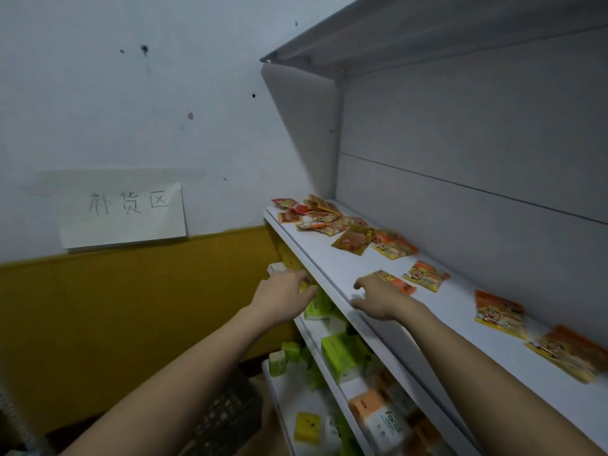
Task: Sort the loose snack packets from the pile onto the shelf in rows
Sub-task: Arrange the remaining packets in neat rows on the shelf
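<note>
Bare shelf [332, 258] surface runs along the front edge, open to a reaching hand; the pile [320, 215] crowds the far left corner, and laid packets [427, 276] line the back edge

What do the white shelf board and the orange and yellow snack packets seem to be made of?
White shelf board: probably painted metal or laminated board; smooth, matte, thin front edge. I cannot tell which.
Orange and yellow snack packets: likely thin plastic film; printed, slightly glossy, flat, with sealed edges.
</note>
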`<state>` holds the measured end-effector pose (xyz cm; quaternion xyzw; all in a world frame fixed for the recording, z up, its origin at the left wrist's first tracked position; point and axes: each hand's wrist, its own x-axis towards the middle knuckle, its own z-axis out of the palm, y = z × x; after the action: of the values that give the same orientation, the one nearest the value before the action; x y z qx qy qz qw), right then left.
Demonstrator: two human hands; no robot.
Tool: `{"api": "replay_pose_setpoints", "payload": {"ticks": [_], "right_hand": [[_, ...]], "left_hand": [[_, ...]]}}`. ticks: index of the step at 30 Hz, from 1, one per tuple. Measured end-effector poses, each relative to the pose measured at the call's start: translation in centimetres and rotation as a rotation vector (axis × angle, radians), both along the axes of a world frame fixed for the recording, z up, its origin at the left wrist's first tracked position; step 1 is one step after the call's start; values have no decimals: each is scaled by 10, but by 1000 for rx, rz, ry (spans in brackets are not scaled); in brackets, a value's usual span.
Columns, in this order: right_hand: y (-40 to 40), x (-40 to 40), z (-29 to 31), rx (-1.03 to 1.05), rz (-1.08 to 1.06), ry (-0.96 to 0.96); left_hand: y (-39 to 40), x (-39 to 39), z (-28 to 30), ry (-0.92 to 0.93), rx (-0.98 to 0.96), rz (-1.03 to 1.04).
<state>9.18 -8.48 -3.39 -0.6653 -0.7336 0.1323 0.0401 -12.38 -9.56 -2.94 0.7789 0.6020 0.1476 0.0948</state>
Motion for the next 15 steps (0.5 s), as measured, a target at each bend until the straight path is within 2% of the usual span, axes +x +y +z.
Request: {"api": "replay_pose_setpoints", "payload": {"ticks": [2,6,10,12,15], "right_hand": [[24,3,-14,90,-73,-63],[67,6,-33,-46,-132,-200],[130,7,-25,-61,-182,-167],[165,3,-16,20,-202,-172],[219,-21,-6,175,-191,-53]], "left_hand": [[33,-10,-2,-43,-12,-7],[96,-18,-10,-159,-70,-44],[164,-13,-18,-250,-66,-96],[196,-10,-22,-273,-65,-96],[242,-13,-27,-301,-52,-73]]}}
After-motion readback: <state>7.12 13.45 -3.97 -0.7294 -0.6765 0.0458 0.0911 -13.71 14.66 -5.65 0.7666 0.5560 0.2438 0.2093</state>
